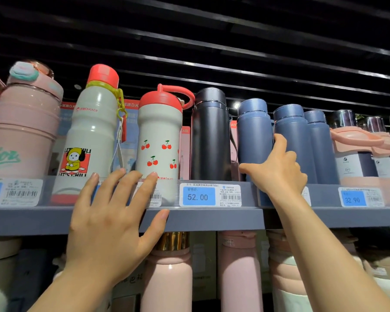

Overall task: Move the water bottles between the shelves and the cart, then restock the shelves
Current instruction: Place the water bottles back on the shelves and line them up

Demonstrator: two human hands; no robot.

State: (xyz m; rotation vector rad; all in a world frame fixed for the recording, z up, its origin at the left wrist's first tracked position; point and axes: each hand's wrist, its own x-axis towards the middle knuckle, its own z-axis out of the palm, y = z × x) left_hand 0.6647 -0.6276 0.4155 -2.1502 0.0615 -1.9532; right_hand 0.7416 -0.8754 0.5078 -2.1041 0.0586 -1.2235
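Note:
Water bottles stand in a row on the grey upper shelf [212, 218]. My right hand [277, 170] grips the leftmost blue bottle [253, 134] low down, with the thumb across its front and a finger up its right side. Two more blue bottles [298, 140] stand just to the right. A black bottle [211, 136] is to its left. My left hand [113, 215] rests flat on the shelf's front rail, fingers straight, touching the rail before the white cherry-print bottle [160, 145]. A white bottle with a red cap [92, 122] and a pink bottle [23, 122] stand further left.
Blue price tags [198, 196] sit along the clear front rail. Bottles with pink lids [356, 154] fill the shelf's right end. Pink bottles [169, 273] and boxes stand on the shelf below. Dark ceiling slats run overhead.

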